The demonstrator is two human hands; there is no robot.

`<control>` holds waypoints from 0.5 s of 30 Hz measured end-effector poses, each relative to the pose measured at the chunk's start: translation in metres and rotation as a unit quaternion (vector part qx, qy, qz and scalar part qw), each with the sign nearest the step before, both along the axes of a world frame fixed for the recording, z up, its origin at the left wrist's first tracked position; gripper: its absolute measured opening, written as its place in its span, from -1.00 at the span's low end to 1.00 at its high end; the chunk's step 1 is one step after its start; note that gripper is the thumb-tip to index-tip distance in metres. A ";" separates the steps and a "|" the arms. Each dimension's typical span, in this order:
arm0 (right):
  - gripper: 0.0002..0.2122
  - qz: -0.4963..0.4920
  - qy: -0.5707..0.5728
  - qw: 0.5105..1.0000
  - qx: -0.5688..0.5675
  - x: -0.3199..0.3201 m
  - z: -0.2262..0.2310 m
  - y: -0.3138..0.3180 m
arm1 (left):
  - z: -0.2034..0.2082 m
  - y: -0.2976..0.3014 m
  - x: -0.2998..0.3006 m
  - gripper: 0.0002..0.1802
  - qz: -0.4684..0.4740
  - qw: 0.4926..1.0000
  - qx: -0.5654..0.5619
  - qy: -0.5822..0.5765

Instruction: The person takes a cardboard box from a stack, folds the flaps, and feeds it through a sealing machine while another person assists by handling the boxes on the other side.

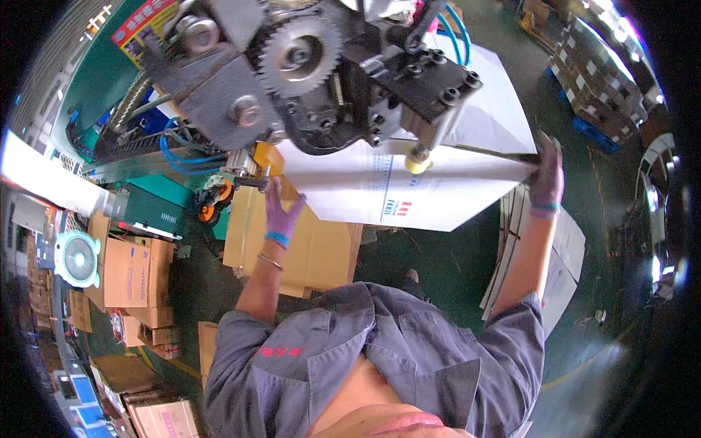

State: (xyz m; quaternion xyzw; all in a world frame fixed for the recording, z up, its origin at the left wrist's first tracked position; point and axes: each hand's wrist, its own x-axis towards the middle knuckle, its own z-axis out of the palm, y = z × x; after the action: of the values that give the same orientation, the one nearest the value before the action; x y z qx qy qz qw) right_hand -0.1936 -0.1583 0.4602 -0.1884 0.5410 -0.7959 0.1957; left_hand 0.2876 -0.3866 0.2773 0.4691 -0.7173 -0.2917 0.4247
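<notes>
A white cardboard box blank (343, 182) with blue and red print lies folded under the head of a dark metal machine (219, 95) with a toothed gear (300, 56). My left hand (283, 215), in a purple glove, is at the blank's left edge, thumb and fingers spread, below a yellow block (269, 158) on the machine. My right hand (548, 175), also gloved, grips the blank's right edge where the folded layers meet; its fingertips are partly hidden. A small pale yellow roller (418, 161) sits against the blank's upper face.
Brown cardboard (292, 248) lies below my left forearm. White flat blanks (558, 270) are stacked beyond my right forearm. Brown cartons (128, 270) and a round fan (77, 258) stand at the left. Blue air hoses (182, 157) run beside the machine. A loaded pallet (595, 73) stands far right.
</notes>
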 end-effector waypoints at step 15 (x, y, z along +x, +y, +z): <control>-0.66 -0.132 -0.068 0.964 0.222 -0.139 -0.321 0.299 | 0.105 0.115 -0.227 -0.67 -0.385 0.893 -0.232 -0.034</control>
State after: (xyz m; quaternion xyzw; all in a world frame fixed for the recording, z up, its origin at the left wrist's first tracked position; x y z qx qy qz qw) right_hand -0.3325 0.1410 0.1391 -0.0128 0.7096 -0.6857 0.1620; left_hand 0.0601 -0.2717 0.3825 0.0545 -0.9031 -0.2415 0.3510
